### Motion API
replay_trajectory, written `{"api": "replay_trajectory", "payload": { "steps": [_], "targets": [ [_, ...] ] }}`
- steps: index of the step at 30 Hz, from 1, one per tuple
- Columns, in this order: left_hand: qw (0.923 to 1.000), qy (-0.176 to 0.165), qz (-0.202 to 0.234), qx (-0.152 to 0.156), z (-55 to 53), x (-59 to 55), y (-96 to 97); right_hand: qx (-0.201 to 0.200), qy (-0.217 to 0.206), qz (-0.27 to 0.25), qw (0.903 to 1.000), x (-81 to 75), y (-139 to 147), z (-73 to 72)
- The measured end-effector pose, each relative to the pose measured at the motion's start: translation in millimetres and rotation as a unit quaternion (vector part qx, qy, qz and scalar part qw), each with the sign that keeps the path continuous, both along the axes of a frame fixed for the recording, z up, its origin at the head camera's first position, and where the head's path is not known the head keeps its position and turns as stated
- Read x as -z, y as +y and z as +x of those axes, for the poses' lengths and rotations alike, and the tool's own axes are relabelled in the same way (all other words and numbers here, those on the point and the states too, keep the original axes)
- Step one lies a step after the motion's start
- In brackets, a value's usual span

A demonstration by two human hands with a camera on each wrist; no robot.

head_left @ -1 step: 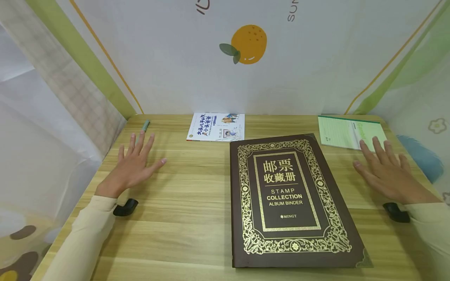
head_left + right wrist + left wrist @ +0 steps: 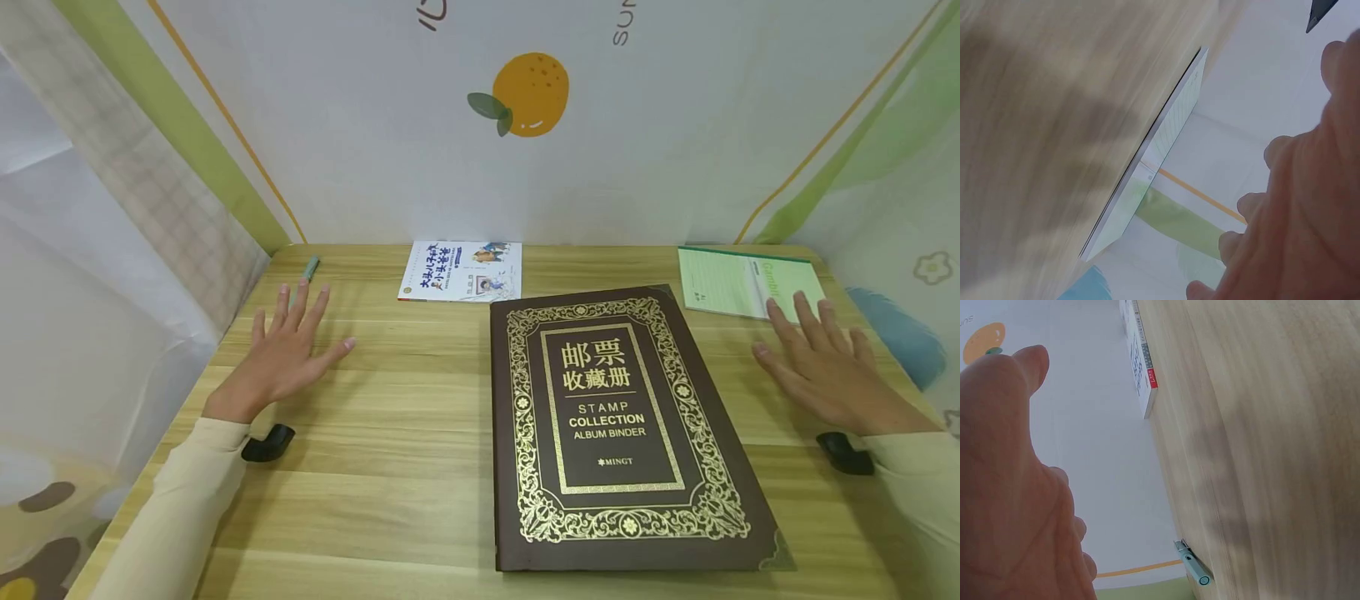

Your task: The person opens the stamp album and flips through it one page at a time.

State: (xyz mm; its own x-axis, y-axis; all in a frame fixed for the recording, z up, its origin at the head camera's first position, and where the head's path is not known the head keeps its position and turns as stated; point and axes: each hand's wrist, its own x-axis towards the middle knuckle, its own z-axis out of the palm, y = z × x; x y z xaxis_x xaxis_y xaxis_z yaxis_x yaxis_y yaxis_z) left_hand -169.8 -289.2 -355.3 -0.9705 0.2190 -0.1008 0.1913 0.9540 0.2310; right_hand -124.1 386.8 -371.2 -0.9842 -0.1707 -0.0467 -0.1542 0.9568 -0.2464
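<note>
My left hand hovers over the left side of the wooden table, fingers spread and straight, holding nothing. Just beyond its fingertips lies a small teal pen, seen end-on with its clip in the left wrist view. On the right, my right hand is held up with spread fingers, also without anything in it. Nearest to that hand is a pale green notepad, its fingertips overlapping the pad's front edge in the head view. Between the hands rests a large closed brown stamp album with gold ornament, nearer the right hand.
A thin white picture book lies at the table's back edge, just behind the album's upper left corner. A white curtain with a printed orange hangs behind the wooden table, and more fabric hangs at both sides.
</note>
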Motion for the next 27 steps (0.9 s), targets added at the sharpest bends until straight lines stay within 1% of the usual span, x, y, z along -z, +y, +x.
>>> {"api": "replay_trajectory", "payload": {
  "steps": [10, 16, 19, 21, 22, 23, 25, 27],
  "targets": [
    [1.0, -0.007, -0.005, 0.0, 1.9, -4.7, 1.0, -0.012, 0.029, -0.003, 0.9995, 2.3, -2.9, 3.5],
    [0.9999, -0.003, -0.003, 0.01, 4.0, -3.4, 4.7, -0.017, 0.061, -0.032, 0.9975, 4.1, -7.1, 2.0],
    [0.9998, -0.001, -0.005, 0.019, 5.9, -4.2, 10.2, -0.043, 0.096, -0.068, 0.9921, 5.1, -11.0, 0.4],
    [0.9996, -0.001, -0.006, 0.027, 7.6, -5.5, 16.4, -0.074, 0.125, -0.096, 0.9847, 5.7, -14.8, -0.9],
    [0.9995, 0.0, -0.008, 0.031, 8.9, -5.5, 20.4, -0.088, 0.132, -0.111, 0.9812, 5.3, -17.2, -1.3],
    [0.9993, 0.001, -0.01, 0.037, 10.1, -5.5, 24.8, -0.095, 0.128, -0.128, 0.9789, 4.6, -19.7, -1.5],
    [0.9985, 0.001, -0.017, 0.052, 12.0, -5.2, 34.6, -0.095, 0.106, -0.151, 0.9783, 2.4, -24.9, -1.1],
    [0.9972, 0.003, -0.026, 0.07, 13.9, -5.2, 45.9, -0.073, 0.061, -0.174, 0.98, -0.6, -29.9, 0.6]
  ]
}}
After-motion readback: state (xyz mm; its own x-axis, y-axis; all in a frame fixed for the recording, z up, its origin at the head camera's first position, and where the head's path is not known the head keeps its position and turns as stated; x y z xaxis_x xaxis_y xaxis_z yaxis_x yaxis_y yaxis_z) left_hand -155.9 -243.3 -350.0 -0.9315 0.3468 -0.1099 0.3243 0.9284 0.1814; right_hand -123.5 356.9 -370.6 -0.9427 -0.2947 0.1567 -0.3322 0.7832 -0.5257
